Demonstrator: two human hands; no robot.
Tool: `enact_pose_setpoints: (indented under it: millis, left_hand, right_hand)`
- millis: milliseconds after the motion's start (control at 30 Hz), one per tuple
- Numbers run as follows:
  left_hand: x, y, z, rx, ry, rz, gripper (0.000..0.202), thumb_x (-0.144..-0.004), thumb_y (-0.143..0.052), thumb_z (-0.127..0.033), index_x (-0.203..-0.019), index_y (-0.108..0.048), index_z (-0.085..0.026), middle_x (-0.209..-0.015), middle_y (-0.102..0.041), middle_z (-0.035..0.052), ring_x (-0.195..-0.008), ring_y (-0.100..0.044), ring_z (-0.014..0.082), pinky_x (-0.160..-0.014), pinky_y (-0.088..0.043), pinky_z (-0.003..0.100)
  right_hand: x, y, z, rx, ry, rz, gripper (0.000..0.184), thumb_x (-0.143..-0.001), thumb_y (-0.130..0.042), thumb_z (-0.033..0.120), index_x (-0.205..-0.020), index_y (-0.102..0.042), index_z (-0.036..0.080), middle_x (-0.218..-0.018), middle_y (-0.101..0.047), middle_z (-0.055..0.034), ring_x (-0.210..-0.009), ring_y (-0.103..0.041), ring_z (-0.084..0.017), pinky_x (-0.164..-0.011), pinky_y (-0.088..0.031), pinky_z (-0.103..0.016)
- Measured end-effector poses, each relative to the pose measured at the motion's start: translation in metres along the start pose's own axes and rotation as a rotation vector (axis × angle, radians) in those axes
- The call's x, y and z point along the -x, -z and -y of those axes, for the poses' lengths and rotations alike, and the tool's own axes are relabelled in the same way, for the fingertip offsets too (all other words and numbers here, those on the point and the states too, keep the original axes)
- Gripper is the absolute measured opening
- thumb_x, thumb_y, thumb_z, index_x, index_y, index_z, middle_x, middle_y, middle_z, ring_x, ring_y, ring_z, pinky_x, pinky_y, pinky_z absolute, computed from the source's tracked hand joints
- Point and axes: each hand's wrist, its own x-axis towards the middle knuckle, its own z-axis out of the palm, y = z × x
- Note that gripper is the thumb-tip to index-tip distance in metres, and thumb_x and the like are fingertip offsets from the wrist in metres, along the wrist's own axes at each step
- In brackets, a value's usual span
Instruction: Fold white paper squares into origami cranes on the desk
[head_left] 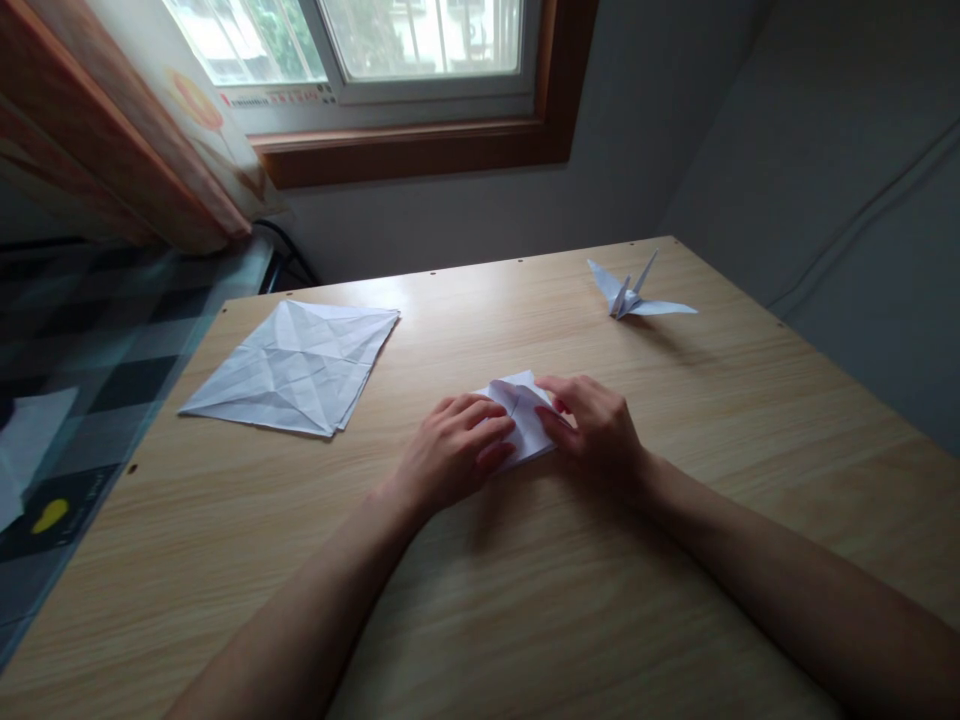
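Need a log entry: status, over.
Left hand on folded white paper. Right hand pinching its raised flap. White paper crane stands apart, not blocking.

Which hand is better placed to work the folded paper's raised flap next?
Probably the right hand: its thumb and fingers are at the flap's right end, while the left hand rests over the folded paper's left side.

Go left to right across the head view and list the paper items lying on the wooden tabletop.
Creased paper spread flat → small folded paper → paper crane
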Motion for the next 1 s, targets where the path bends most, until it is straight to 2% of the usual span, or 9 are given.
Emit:
enact_pose_setpoints:
  millis: [100,167,233,300,400,467,800,933,1000]
  left_hand:
    - [0.0,-0.003,0.002,-0.005,0.052,0.071,0.016,-0.09,-0.059,-0.026,-0.103,-0.066,-0.022,-0.11,-0.07,0.0047,-0.104,-0.063,0.022,-0.088,-0.049,0.037]
    - [0.0,-0.003,0.002,0.003,0.071,0.074,0.016,-0.09,-0.058,-0.027,-0.103,-0.068,-0.023,-0.112,-0.07,0.0044,-0.105,-0.063,0.022,-0.09,-0.049,0.038]
    - [0.001,-0.003,0.002,0.005,0.083,0.064,0.017,-0.091,-0.057,-0.026,-0.103,-0.069,-0.024,-0.112,-0.07,0.0045,-0.105,-0.064,0.022,-0.09,-0.05,0.039]
    - [0.001,-0.004,0.003,0.007,0.092,0.053,0.018,-0.092,-0.055,-0.024,-0.103,-0.07,-0.024,-0.112,-0.07,0.0048,-0.107,-0.064,0.0222,-0.092,-0.05,0.039]
    - [0.002,-0.007,0.005,0.022,0.086,0.034,0.018,-0.093,-0.055,-0.024,-0.1,-0.071,-0.024,-0.115,-0.07,0.0051,-0.111,-0.063,0.0221,-0.095,-0.05,0.04]
    - [0.003,-0.009,0.007,0.034,0.072,0.02,0.018,-0.092,-0.056,-0.024,-0.099,-0.072,-0.025,-0.115,-0.07,0.0049,-0.111,-0.063,0.0215,-0.096,-0.05,0.04]
    - [0.002,-0.005,0.006,0.075,0.068,0.042,0.02,-0.093,-0.053,-0.027,-0.097,-0.073,-0.023,-0.116,-0.07,0.0063,-0.111,-0.064,0.0246,-0.095,-0.052,0.045]
    - [0.001,-0.003,0.006,0.073,0.06,0.083,0.023,-0.091,-0.058,-0.039,-0.095,-0.072,-0.021,-0.117,-0.07,0.0083,-0.113,-0.063,0.027,-0.095,-0.051,0.046]
    - [0.002,-0.005,0.006,0.064,0.061,0.064,0.021,-0.09,-0.059,-0.037,-0.092,-0.072,-0.021,-0.115,-0.07,0.0078,-0.111,-0.064,0.0265,-0.095,-0.051,0.045]
  right_hand:
    - [0.0,0.006,-0.002,-0.044,0.058,-0.043,0.046,-0.088,-0.054,0.01,-0.131,-0.045,0.023,-0.102,-0.061,-0.0079,-0.079,-0.06,-0.018,-0.067,-0.052,-0.03]
    - [-0.002,0.013,-0.003,-0.05,0.183,0.009,0.054,-0.085,-0.053,0.005,-0.131,-0.045,0.032,-0.125,-0.052,-0.009,-0.092,-0.059,-0.018,-0.076,-0.054,-0.033]
    - [-0.005,0.021,-0.004,-0.012,0.275,0.137,0.049,-0.084,-0.054,0.004,-0.123,-0.054,0.034,-0.14,-0.043,-0.008,-0.108,-0.055,-0.022,-0.086,-0.051,-0.04]
    - [-0.006,0.025,-0.005,0.044,0.316,0.271,0.037,-0.085,-0.057,0.009,-0.116,-0.06,0.028,-0.145,-0.04,-0.0108,-0.121,-0.048,-0.029,-0.093,-0.047,-0.047]
    - [-0.007,0.025,-0.009,0.125,0.363,0.394,0.024,-0.086,-0.058,0.016,-0.11,-0.065,0.018,-0.142,-0.045,-0.0179,-0.129,-0.041,-0.033,-0.099,-0.041,-0.051]
    - [-0.008,0.023,-0.013,0.169,0.373,0.414,0.02,-0.088,-0.056,0.016,-0.105,-0.066,0.017,-0.138,-0.05,-0.0174,-0.129,-0.042,-0.032,-0.102,-0.038,-0.05]
    - [-0.011,0.022,-0.012,0.238,0.344,0.34,0.014,-0.087,-0.057,0.014,-0.08,-0.069,0.017,-0.109,-0.066,-0.0132,-0.114,-0.052,-0.027,-0.1,-0.038,-0.044]
    - [-0.01,0.015,-0.003,0.295,0.238,0.303,0.014,-0.088,-0.059,0.019,-0.077,-0.067,0.017,-0.105,-0.065,-0.0133,-0.11,-0.052,-0.027,-0.101,-0.036,-0.044]
    - [-0.011,0.013,-0.001,0.317,0.178,0.313,0.015,-0.089,-0.06,0.025,-0.079,-0.067,0.016,-0.103,-0.065,-0.0141,-0.107,-0.052,-0.028,-0.1,-0.035,-0.044]
